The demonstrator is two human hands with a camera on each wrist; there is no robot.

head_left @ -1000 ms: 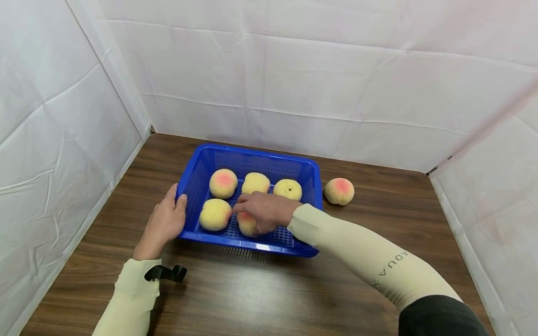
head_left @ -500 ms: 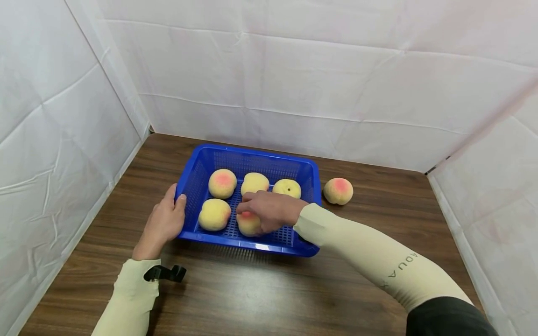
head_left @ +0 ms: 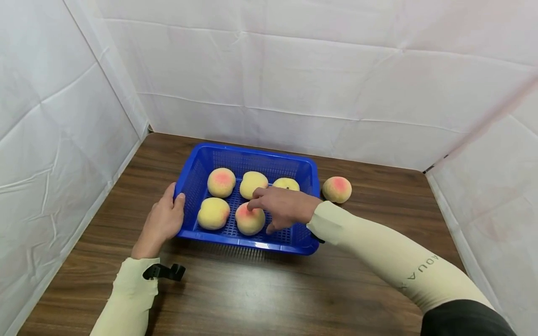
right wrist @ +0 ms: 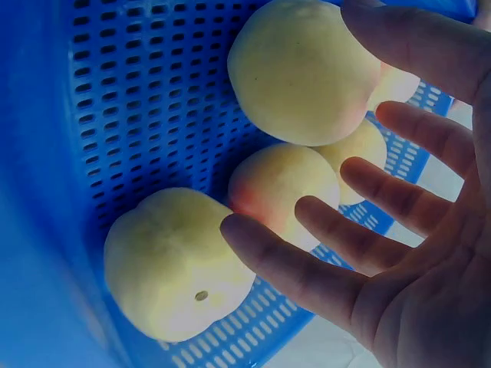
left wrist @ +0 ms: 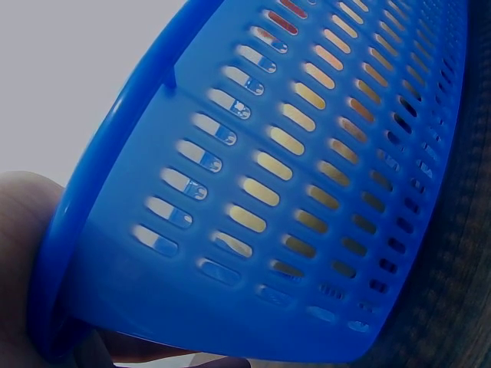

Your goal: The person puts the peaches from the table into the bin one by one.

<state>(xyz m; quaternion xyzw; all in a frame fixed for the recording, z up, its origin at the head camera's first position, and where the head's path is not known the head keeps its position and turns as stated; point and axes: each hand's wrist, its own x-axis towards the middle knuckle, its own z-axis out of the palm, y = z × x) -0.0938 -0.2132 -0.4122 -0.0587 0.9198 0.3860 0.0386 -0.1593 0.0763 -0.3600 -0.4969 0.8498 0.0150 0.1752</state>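
Note:
A blue plastic basket (head_left: pixel 256 152) holds several yellow peaches with pink blush, in two rows. My left hand (head_left: pixel 161 224) grips its left end, thumb over the rim and fingers outside; the left wrist view shows the slotted basket wall (left wrist: pixel 230 184) close up. Over the front row, my right hand (head_left: pixel 290 205) has its fingers apart and holds nothing. Its fingertips overlap the front middle peach (head_left: pixel 250 223) in the head view. In the right wrist view, the spread hand (right wrist: pixel 437 284) is beside the peaches, one with a small stem hollow (right wrist: pixel 180 268). The back right peach (head_left: pixel 286 183) is partly hidden.
One more peach (head_left: pixel 337 189) lies on the brown wooden table (head_left: pixel 252 289), just right of the basket. White sheeting (head_left: pixel 269 70) stands as walls behind and at both sides. A black strap (head_left: pixel 168 271) sticks out from the left wrist.
My right hand has let go of the front middle peach and drawn back to the right, its fingers opening. That peach stays in the basket. My left hand keeps its grip on the rim.

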